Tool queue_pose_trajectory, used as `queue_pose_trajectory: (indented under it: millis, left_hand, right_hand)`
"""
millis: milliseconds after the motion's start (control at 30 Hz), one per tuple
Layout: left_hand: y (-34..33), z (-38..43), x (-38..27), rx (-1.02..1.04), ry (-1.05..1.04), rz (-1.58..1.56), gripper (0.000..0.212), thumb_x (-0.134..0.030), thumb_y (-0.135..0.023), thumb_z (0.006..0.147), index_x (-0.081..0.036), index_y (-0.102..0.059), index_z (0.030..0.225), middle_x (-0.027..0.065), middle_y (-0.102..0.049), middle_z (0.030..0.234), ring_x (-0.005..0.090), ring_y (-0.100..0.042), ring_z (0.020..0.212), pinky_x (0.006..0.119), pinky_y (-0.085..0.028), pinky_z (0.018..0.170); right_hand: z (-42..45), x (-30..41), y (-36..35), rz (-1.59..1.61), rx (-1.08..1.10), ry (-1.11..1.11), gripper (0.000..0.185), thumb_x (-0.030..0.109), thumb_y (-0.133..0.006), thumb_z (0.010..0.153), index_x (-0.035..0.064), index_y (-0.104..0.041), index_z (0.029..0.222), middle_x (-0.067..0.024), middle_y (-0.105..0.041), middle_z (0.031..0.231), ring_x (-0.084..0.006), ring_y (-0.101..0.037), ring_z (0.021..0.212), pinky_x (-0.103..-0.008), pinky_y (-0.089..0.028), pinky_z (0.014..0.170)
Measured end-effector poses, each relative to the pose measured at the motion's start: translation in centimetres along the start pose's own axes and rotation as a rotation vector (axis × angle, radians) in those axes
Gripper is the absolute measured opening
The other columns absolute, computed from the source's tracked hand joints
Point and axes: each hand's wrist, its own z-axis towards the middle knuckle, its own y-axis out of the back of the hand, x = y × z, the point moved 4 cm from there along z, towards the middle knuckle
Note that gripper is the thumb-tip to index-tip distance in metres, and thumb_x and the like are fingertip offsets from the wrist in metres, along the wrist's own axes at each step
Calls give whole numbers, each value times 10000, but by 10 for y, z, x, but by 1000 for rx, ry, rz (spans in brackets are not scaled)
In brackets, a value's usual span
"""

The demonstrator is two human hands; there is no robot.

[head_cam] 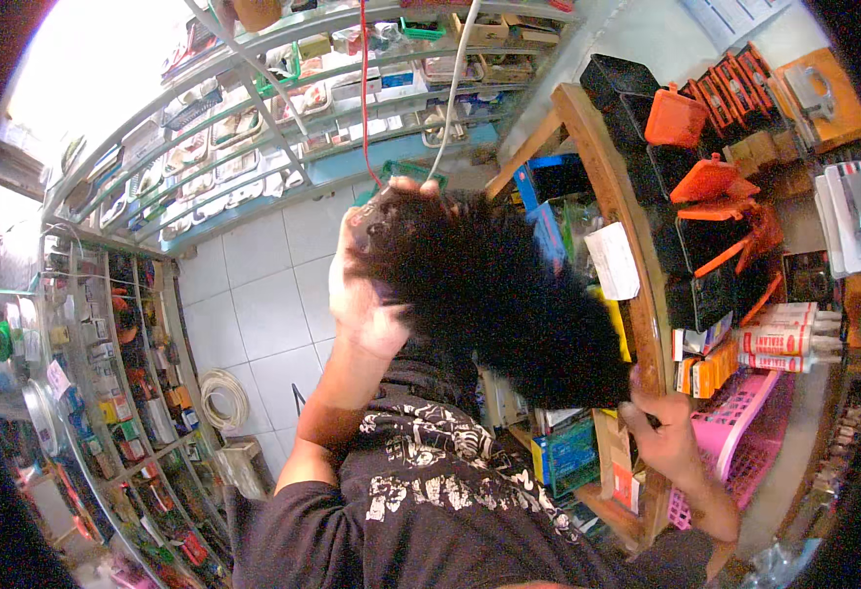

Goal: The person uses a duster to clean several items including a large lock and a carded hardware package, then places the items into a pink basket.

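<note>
A large black item with a fuzzy edge [504, 294], blurred, stretches in front of my dark printed T-shirt [460, 508]; its exact kind cannot be told. My left hand [368, 280] grips its upper left end, where a dark, shiny part [379, 221] shows under the fingers. At the lower right end, my right hand [662, 427] has its fingers curled against the black item's edge. A red cable [365, 88] and a white cable [456, 81] hang down to my left fingertips; whether they join the dark part is hidden.
Glass shelves of small goods [209, 154] stand ahead and at left. A coiled pale cable [224, 400] lies on the tiled floor [268, 316]. At right, a wooden post [621, 199] stands near black bins [702, 302], sealant tubes [776, 339] and a pink plastic basket [728, 434].
</note>
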Motion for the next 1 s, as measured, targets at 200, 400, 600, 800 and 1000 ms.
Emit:
queue_pose_trajectory:
  millis: [200, 400, 600, 800, 1000]
  left_hand:
    - [6, -2, 1, -151, 43, -276, 579, -538, -424, 965, -32, -559, 1212, 137, -570, 1275, 326, -498, 1251, 470, -318, 1133]
    - [36, 9, -6, -93, 180, -410, 529, -556, -526, 929, -59, -592, 1097, 98, -635, 1010, 263, -620, 993, 443, -519, 915]
    - [65, 8, -24, -163, 62, -11, 445, -488, -594, 923, -69, -575, 1071, 81, -665, 938, 273, -667, 781, 411, -561, 832]
    - [20, 9, -2, -271, 11, 6, 753, -660, -402, 913, -30, -525, 1308, 186, -577, 1300, 368, -516, 1239, 496, -356, 1102]
    - [9, 2, 7, -93, 37, -7, 862, -711, -303, 907, -32, -386, 1432, 181, -508, 1390, 366, -460, 1298, 552, -299, 1123]
  right_hand:
    - [6, 9, -8, -41, 32, 93, 240, 171, -672, 873, 67, -715, 1085, -173, -660, 677, -229, -640, 545, -366, -510, 559]
    - [3, 23, -5, -114, 107, 172, 220, 104, -688, 825, 44, -722, 1034, -169, -655, 672, -295, -646, 540, -388, -516, 533]
    - [3, 20, -5, -104, 122, 286, 191, -5, -660, 809, -88, -676, 981, -213, -625, 675, -263, -661, 567, -336, -485, 533]
    - [8, -2, -5, -166, -55, 48, 244, 66, -651, 854, 10, -695, 1088, -191, -692, 769, -241, -682, 630, -335, -521, 606]
    - [11, 13, -8, -124, -67, 30, 224, 102, -648, 853, 82, -722, 1063, -154, -692, 725, -243, -667, 586, -368, -522, 567]
